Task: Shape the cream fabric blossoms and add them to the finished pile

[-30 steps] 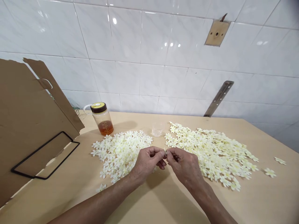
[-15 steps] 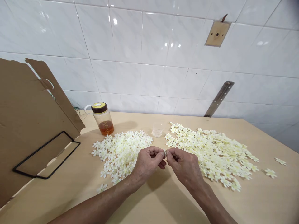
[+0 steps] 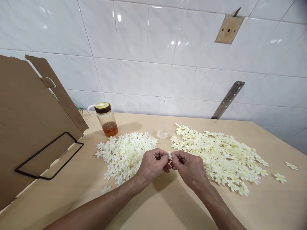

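Observation:
Between my two hands, over the middle of the table, is a small white artificial flower (image 3: pixel 170 155). My left hand (image 3: pixel 154 163) pinches it from the left, thumb against forefinger. From the other side my right hand (image 3: pixel 185 164) grips it, also in a pinch; its fingertips partly hide the flower. A heap of white artificial flowers (image 3: pixel 127 153) lies to the left, partly behind my left wrist. To the right spreads a wider heap of pale yellow-white flowers (image 3: pixel 223 156). Just beyond my hands stands a small clear plastic cup (image 3: pixel 162 131).
A bottle (image 3: pixel 107 119) with amber liquid and a brown-yellow lid stands behind the left heap. Cardboard (image 3: pixel 35 105) rises at the left, with a black wire frame (image 3: pixel 49 156) by it. A metal strip (image 3: pixel 227 100) leans on the tiled wall (image 3: pixel 134 76).
The flower shows a little more between my fingertips than before. My hands stay together in nearly the same place, and the whole view has shifted slightly.

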`<action>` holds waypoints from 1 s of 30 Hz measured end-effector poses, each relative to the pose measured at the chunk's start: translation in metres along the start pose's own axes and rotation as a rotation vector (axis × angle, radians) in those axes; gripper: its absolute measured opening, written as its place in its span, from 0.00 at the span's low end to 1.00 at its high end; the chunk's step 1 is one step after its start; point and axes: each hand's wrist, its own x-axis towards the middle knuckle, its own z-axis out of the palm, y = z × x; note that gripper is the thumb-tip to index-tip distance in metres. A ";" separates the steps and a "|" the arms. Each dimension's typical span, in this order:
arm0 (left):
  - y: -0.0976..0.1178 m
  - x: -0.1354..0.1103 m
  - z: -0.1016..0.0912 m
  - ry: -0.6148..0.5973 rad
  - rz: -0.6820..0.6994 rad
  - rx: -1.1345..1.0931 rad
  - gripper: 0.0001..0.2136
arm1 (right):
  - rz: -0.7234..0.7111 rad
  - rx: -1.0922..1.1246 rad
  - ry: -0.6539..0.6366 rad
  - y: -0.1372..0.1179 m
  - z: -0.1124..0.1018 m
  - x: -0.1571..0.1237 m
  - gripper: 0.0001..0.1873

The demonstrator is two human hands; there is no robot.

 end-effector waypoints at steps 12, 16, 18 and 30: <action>0.003 0.000 -0.001 -0.020 -0.040 -0.059 0.04 | 0.052 0.066 -0.012 0.001 0.000 0.002 0.13; 0.005 0.000 -0.002 -0.032 -0.033 -0.127 0.04 | 0.141 0.221 -0.036 0.006 -0.001 0.004 0.14; 0.006 0.000 -0.002 -0.014 -0.018 -0.109 0.05 | 0.130 0.247 -0.017 0.005 -0.003 0.004 0.13; -0.007 0.001 -0.001 0.036 0.090 0.049 0.08 | -0.205 0.010 0.072 0.000 -0.002 0.000 0.09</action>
